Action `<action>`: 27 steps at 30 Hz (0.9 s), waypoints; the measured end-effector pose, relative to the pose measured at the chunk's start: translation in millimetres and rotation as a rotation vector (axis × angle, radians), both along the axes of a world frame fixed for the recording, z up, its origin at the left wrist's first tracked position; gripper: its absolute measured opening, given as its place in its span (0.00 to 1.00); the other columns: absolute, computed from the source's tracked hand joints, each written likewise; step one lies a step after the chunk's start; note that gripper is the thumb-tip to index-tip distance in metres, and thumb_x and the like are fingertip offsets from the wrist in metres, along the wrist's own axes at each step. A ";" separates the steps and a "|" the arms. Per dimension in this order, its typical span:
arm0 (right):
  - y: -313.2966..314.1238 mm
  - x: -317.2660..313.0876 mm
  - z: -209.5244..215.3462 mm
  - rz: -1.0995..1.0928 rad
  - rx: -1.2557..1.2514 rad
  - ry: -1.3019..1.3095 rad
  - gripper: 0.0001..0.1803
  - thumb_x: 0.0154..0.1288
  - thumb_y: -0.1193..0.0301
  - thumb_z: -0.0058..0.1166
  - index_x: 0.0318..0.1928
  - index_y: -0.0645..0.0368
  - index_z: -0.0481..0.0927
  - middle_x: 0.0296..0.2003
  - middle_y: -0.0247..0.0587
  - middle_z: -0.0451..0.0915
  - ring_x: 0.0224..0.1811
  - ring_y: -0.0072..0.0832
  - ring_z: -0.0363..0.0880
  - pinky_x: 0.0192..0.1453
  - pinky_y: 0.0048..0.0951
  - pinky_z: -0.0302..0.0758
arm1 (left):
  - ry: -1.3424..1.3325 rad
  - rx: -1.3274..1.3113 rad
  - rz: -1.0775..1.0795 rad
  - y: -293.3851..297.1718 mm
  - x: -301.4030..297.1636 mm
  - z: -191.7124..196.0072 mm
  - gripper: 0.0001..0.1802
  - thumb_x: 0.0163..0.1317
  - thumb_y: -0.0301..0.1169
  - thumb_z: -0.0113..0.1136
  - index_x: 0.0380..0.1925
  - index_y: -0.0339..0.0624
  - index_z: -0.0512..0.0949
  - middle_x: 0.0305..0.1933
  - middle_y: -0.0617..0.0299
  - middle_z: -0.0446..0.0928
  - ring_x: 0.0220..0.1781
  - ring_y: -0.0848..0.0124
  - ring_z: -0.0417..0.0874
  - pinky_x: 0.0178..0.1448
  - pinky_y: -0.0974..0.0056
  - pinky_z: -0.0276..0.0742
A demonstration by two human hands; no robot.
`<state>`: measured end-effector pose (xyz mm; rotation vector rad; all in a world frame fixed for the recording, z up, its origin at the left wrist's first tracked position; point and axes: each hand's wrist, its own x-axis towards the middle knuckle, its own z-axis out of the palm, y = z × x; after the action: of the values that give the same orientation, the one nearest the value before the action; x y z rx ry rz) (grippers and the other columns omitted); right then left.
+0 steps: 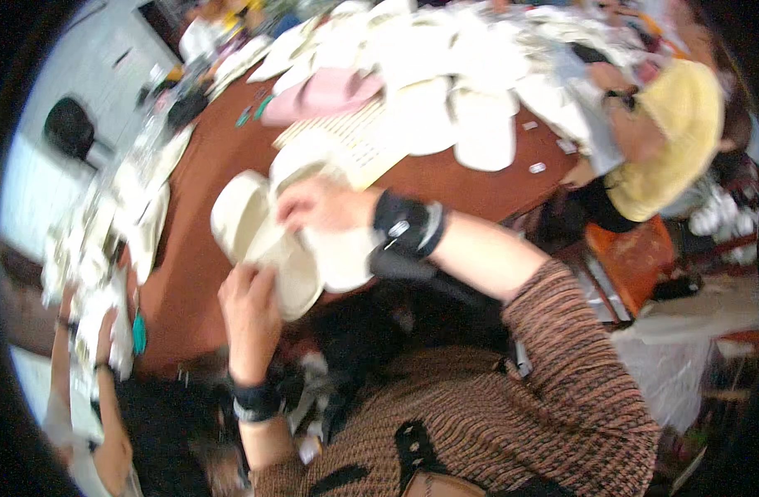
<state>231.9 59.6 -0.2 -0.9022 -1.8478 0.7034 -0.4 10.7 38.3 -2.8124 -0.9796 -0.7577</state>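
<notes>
A pair of cream slippers lies in front of me at the table's near edge. My left hand (pixel 251 302) is closed on the near side edge of the left slipper (pixel 292 277). Over the pair, my right hand (pixel 326 207) has its fingers drawn together above the right slipper (pixel 342 257). Motion blur hides whether anything small is between those fingers. Just beyond the pair, a sheet with rows of pale yellow strips (pixel 379 166) lies partly under other slippers. A pink slipper (pixel 321 95) rests behind it.
White slippers (pixel 429 50) are heaped across the far side of the brown table (pixel 185 273). Green-handled snips (pixel 253 114) lie beside the pink slipper. At left, a co-worker's hands (pixel 106 331) hold a white item. A person in a yellow hat (pixel 682 124) sits at right.
</notes>
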 end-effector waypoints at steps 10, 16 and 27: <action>-17.1 -8.9 14.5 -0.014 -0.070 0.126 0.06 0.55 0.76 0.54 0.34 0.62 0.81 0.29 0.40 0.83 0.33 0.26 0.83 0.39 0.27 0.77 | -0.280 -0.138 -0.003 -2.6 -18.7 -23.2 0.12 0.56 0.17 0.50 0.41 0.32 0.72 0.44 0.46 0.70 0.47 0.49 0.72 0.55 0.53 0.67; -19.7 -4.4 17.8 -0.006 -0.116 0.091 0.06 0.56 0.78 0.53 0.36 0.63 0.79 0.30 0.38 0.82 0.33 0.23 0.81 0.40 0.26 0.76 | -0.428 -0.226 0.053 25.2 -30.4 -30.3 0.16 0.54 0.14 0.50 0.45 0.29 0.71 0.45 0.48 0.70 0.46 0.54 0.74 0.53 0.58 0.72; -21.4 -6.6 22.0 0.037 -0.237 0.206 0.07 0.59 0.79 0.47 0.35 0.64 0.79 0.29 0.37 0.81 0.32 0.20 0.80 0.38 0.24 0.76 | -0.613 -0.409 0.126 60.2 -26.8 -52.4 0.18 0.56 0.16 0.52 0.49 0.31 0.71 0.45 0.53 0.71 0.41 0.66 0.73 0.46 0.65 0.71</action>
<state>225.3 38.2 21.8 -0.9099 -1.6251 1.0157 -27.1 70.8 -14.1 -2.8365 -1.5292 -1.6218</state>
